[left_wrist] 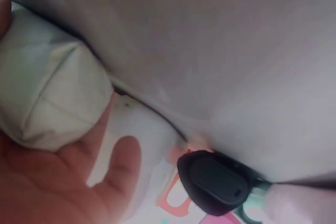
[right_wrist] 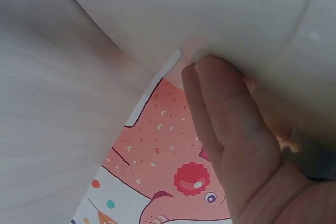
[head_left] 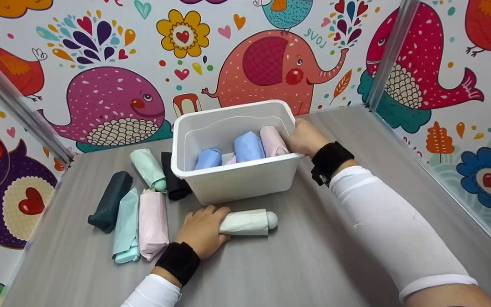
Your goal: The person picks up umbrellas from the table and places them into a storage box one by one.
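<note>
My left hand [head_left: 203, 232] grips the left end of a pale green folded umbrella [head_left: 245, 222] lying in front of a white plastic bin [head_left: 237, 181]. In the left wrist view the blunt end of that umbrella [left_wrist: 58, 87] sits between thumb and fingers. At the bin's right end my right hand [head_left: 309, 137] holds the rim. The right wrist view has this hand's fingers [right_wrist: 236, 108] against the outside of the bin wall [right_wrist: 210, 9]. Inside the bin lie blue folded umbrellas [head_left: 249, 147] and a pink one [head_left: 273, 140].
Left of the bin, several more folded umbrellas rest on the grey table [head_left: 313, 264]: mint [head_left: 148, 168], black [head_left: 177, 183], dark green [head_left: 112, 200], turquoise [head_left: 126, 226] and pink [head_left: 153, 224]. Walls printed with cartoon animals [head_left: 267, 72] border the table at the back and sides.
</note>
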`<state>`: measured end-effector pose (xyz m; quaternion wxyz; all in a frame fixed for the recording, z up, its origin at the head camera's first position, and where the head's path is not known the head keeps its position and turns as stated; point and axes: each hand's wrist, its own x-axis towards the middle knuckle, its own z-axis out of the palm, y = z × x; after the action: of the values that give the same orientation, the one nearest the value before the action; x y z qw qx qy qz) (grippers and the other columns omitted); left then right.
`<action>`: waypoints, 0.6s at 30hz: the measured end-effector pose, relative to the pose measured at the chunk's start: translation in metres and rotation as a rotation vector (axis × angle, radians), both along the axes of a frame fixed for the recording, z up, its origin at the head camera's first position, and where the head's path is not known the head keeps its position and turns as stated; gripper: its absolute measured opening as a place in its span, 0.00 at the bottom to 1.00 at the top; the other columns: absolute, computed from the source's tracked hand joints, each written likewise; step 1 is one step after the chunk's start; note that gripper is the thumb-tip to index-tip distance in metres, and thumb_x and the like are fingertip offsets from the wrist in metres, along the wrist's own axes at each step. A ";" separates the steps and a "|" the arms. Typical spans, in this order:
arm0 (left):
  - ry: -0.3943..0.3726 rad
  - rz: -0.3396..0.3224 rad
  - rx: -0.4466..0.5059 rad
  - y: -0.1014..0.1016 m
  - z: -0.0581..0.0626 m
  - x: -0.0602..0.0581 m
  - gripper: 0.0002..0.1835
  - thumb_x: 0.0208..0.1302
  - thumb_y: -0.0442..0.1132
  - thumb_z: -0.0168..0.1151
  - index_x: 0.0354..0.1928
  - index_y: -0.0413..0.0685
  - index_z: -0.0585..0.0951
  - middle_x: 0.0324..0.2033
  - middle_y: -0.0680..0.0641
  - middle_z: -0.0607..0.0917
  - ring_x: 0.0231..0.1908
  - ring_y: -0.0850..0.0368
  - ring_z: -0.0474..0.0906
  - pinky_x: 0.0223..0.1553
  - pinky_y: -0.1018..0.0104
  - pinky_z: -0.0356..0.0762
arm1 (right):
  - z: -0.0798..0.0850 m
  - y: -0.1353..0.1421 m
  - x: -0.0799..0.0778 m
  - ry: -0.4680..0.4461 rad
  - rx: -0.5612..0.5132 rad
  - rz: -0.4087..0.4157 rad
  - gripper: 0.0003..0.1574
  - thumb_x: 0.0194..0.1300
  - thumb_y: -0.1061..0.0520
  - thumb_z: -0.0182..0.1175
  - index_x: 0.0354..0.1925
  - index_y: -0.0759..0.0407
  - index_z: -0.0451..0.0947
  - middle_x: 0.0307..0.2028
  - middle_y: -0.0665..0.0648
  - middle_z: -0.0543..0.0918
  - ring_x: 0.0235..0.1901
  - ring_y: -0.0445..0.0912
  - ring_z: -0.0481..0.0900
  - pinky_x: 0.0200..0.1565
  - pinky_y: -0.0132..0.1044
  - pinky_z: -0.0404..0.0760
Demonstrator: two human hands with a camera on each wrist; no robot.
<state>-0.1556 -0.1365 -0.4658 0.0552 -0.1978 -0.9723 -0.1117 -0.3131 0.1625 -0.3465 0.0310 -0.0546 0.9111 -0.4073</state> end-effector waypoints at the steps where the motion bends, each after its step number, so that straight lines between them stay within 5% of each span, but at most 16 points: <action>1: 0.002 0.000 -0.002 0.000 -0.001 0.000 0.31 0.55 0.48 0.79 0.62 0.56 0.80 0.51 0.45 0.86 0.52 0.39 0.84 0.53 0.39 0.76 | 0.000 0.000 0.000 0.008 -0.004 0.005 0.30 0.74 0.45 0.58 0.59 0.68 0.79 0.52 0.69 0.86 0.47 0.56 0.80 0.61 0.54 0.79; 18: 0.021 -0.006 -0.022 0.003 0.005 0.004 0.29 0.55 0.47 0.79 0.59 0.55 0.81 0.49 0.45 0.87 0.51 0.41 0.85 0.54 0.39 0.75 | 0.000 -0.001 0.000 -0.034 -0.009 -0.017 0.32 0.75 0.41 0.59 0.62 0.64 0.78 0.52 0.65 0.87 0.48 0.55 0.81 0.59 0.53 0.79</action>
<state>-0.1513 -0.1336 -0.4604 0.0628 -0.2022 -0.9723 -0.0990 -0.3128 0.1611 -0.3468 0.0427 -0.0401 0.9090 -0.4127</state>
